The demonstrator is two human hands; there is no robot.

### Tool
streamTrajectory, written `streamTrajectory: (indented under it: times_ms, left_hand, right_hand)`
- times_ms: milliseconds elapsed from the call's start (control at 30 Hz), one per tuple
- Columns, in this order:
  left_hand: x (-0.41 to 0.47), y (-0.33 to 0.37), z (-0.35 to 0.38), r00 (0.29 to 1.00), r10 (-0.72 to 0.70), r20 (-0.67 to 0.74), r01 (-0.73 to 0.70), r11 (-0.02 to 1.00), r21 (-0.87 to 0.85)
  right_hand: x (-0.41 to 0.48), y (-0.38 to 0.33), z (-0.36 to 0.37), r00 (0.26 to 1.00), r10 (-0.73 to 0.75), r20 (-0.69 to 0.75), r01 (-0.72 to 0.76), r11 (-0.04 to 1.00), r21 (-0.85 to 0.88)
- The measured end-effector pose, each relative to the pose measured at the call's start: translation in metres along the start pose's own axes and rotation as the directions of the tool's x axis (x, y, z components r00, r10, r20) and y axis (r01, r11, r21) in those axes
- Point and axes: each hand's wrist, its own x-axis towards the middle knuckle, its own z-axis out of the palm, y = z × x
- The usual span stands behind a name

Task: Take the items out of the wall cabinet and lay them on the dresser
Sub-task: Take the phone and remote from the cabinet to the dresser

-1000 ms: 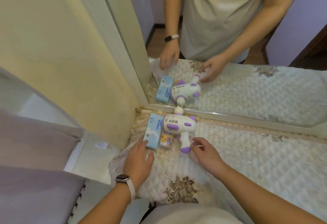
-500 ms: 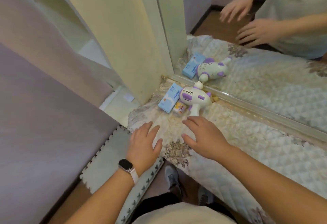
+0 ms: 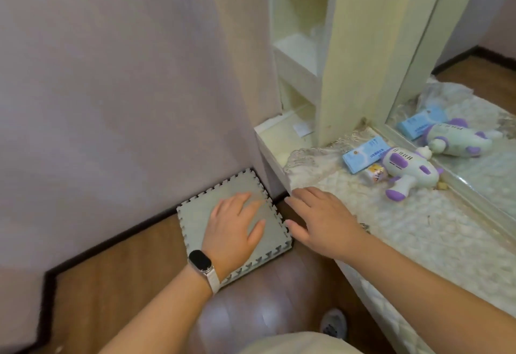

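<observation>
- Leftmost, a pale lilac wall (image 3: 111, 88) fills the view above a wood floor with a dark skirting.
- Next, the left hand (image 3: 233, 228), a watch (image 3: 201, 263) on its wrist, hangs with fingers spread and nothing in it, seen over a grey foam mat (image 3: 195, 214) on the floor.
- Just right of it, the right hand (image 3: 321, 218) is likewise loose and bare of any item, at the near corner of the dresser (image 3: 418, 242), which is covered by a quilted cloth.
- Above, the cream wall cabinet (image 3: 300, 54) shows open shelves.
- Further right on the dresser lie a blue box (image 3: 363, 156), a small yellow-and-white packet (image 3: 374, 175) touching it, and a white-and-purple toy gun (image 3: 407, 170) beside both.
- Rightmost, a mirror (image 3: 474, 88) stands along the back edge and reflects the box and toy.
</observation>
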Motion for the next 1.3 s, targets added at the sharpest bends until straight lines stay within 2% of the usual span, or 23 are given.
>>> streamTrajectory:
  times_ms: [200,500,667,867,1033,1233,1300]
  left_hand:
    - [-0.095,-0.085,-0.041,0.976,-0.180,-0.120,0.179,0.984,-0.022]
    - [-0.274,-0.221,-0.100,0.837,-0.489,-0.244,0.484,0.871,-0.085]
    - [-0.379,-0.273,-0.128,0.703,-0.651,-0.287,0.646,0.753,-0.125]
    - [-0.460,-0.310,-0.150,0.559,-0.757,-0.338,0.771,0.625,-0.125]
    - [-0.496,-0.338,-0.154,0.419,-0.842,-0.339,0.875,0.475,-0.099]
    - [-0.519,-0.390,-0.161,0.245,-0.914,-0.323,0.966,0.258,0.004]
    - [-0.516,-0.412,-0.168,0.206,-0.917,-0.341,0.978,0.208,0.029]
  right_hand:
    - [0.038,-0.119,0.030,0.982,-0.183,0.042,0.184,0.982,-0.029]
    - [0.078,-0.358,0.083,0.864,-0.502,0.050,0.504,0.861,-0.069]
    - [0.090,-0.466,0.104,0.740,-0.668,0.078,0.672,0.737,-0.071]
    - [0.107,-0.564,0.126,0.565,-0.816,0.121,0.824,0.564,-0.042]
    - [0.130,-0.623,0.160,0.386,-0.912,0.140,0.919,0.394,0.032]
    - [0.186,-0.696,0.198,0.234,-0.961,0.146,0.956,0.254,0.144]
    - [0.209,-0.720,0.200,0.208,-0.967,0.148,0.956,0.233,0.177]
